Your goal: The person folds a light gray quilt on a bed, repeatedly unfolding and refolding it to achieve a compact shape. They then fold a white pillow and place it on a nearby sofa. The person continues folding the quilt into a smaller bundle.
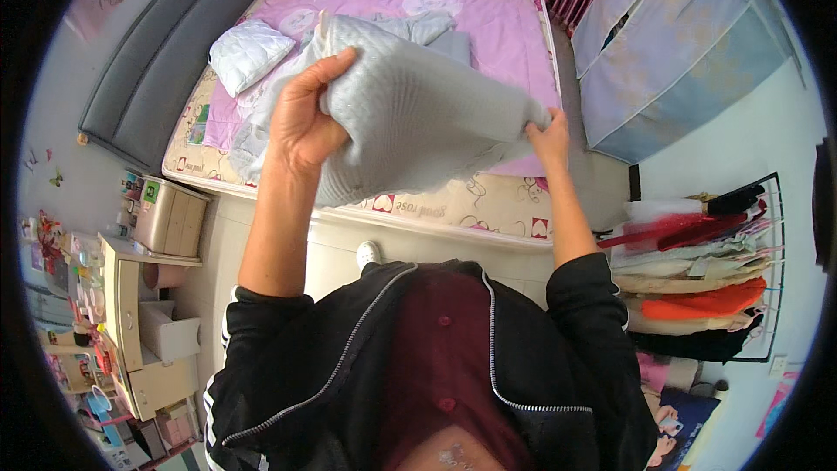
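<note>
A pale grey knitted garment (418, 104) is stretched out in the air before me, above the near side of the bed. My left hand (310, 114) grips its left end, thumb on top, with the other fingers hidden by the fabric. At the far right corner of the cloth, my right hand (548, 134) pinches the edge. Behind it, more light grey clothing (431, 26) lies on the pink-purple quilt (510, 72), partly covered by the held garment. A white quilted pillow (248, 55) rests on the bed to the left.
The patterned mattress (471, 209) ends just ahead of me, and a grey padded headboard (176, 39) stands left. On the right are a fabric wardrobe (673, 59) and a rack (778, 261) of hanging clothes. A cluttered dressing table (124, 314) and a bedside cabinet (170, 219) stand at left.
</note>
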The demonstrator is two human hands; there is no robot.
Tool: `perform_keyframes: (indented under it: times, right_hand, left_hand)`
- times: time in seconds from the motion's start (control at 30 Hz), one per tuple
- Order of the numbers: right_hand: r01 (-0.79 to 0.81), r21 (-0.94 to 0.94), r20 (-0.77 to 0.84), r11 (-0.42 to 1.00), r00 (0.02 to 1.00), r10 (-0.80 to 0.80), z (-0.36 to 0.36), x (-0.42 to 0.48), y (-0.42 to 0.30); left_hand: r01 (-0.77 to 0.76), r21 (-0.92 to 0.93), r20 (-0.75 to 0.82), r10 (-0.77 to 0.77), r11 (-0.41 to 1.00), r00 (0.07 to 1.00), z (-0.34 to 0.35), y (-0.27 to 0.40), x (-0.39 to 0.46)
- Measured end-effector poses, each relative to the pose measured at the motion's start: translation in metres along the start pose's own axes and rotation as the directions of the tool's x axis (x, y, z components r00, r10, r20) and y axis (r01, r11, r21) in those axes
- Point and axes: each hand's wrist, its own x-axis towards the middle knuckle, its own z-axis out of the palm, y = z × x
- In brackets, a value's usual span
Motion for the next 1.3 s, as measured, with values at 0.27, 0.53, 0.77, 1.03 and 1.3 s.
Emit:
perform_keyframes:
  times: [0.27,0.53,0.77,1.03,1.3]
  right_hand:
    - [-0.066,-0.097,-0.020,0.993,0.998,0.064,0.050,-0.024,0.055]
    - [-0.636,0.769,0.606,0.053,0.754,0.255,0.006,-0.014,0.044]
    - [-0.243,0.920,0.254,0.309,0.967,0.005,-0.086,-0.017,-0.050]
    - [-0.141,0.638,0.188,0.757,0.982,0.025,-0.141,-0.026,-0.038]
    - [-0.119,0.614,0.036,0.780,0.992,0.122,-0.163,-0.025,-0.017]
  left_hand:
    - [-0.059,0.031,-0.048,0.060,0.998,0.997,0.015,0.007,-0.023]
    - [-0.146,-0.042,0.002,0.146,0.988,0.989,-0.035,0.055,-0.032]
    - [-0.308,0.136,-0.085,0.321,0.942,0.943,-0.050,0.060,-0.044]
    - [-0.348,0.272,-0.101,0.386,0.897,0.917,-0.008,0.034,-0.032]
    - [-0.233,0.237,-0.113,0.265,0.943,0.958,0.001,0.021,-0.023]
